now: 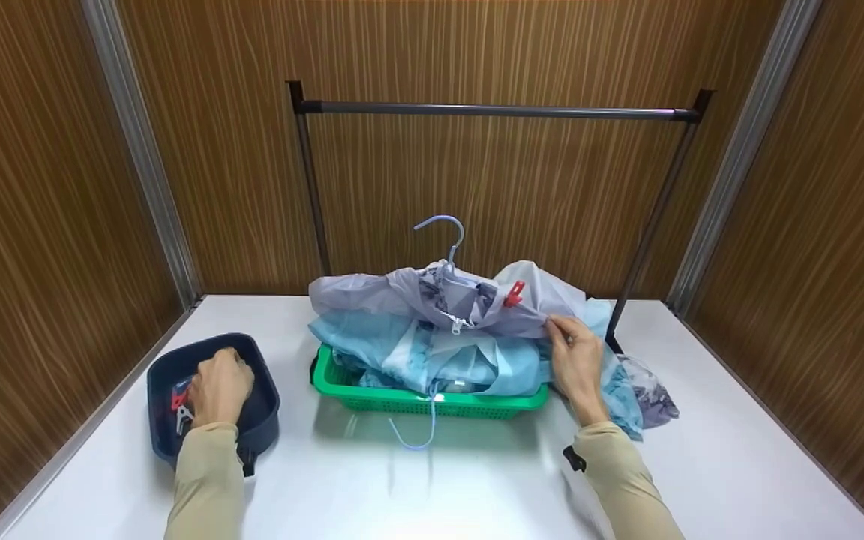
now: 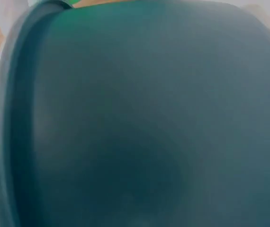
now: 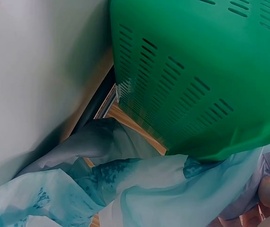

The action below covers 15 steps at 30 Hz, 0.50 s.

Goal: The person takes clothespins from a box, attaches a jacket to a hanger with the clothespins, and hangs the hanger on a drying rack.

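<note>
My left hand (image 1: 222, 382) reaches down into a dark blue bin (image 1: 263, 401), beside a red clothespin (image 1: 178, 397) and a white clothespin (image 1: 183, 420). Its fingertips are hidden, so whether it holds anything does not show. The bin's wall (image 2: 149, 94) fills the left wrist view. My right hand (image 1: 578, 360) pinches the edge of a lavender garment (image 1: 357, 292) on a hanger (image 1: 441, 219). A red clothespin (image 1: 514, 294) is on the garment right of the collar. Beneath it, light blue clothing (image 1: 364, 334) lies over a green basket (image 1: 432, 405).
A metal clothes rack (image 1: 496, 111) stands behind the basket. A second hanger hook (image 1: 422, 444) juts from the basket's front. Patterned fabric (image 1: 646, 390) spills onto the table at the right. Wood-grain panels (image 1: 477, 45) enclose the white table (image 1: 372, 495) on the back and sides.
</note>
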### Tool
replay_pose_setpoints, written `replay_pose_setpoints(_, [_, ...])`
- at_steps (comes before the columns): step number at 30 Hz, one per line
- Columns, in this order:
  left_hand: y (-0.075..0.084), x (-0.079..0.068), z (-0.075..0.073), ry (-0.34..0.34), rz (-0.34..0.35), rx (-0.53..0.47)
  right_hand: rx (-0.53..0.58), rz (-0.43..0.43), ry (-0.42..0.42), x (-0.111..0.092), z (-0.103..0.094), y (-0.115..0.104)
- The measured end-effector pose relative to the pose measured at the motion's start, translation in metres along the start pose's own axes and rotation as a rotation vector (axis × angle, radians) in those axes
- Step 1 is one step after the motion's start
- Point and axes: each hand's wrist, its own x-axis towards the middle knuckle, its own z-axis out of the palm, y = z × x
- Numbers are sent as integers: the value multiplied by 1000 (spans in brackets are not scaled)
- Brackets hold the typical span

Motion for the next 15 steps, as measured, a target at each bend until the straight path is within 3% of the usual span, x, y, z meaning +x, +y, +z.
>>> replay_pose_setpoints(8, [12, -2, -6, 192, 31, -83, -11, -5, 3, -1, 2, -1])
replay_pose_setpoints(15, [28, -2, -2, 328, 124, -275, -18, 34, -11, -1, 0, -1])
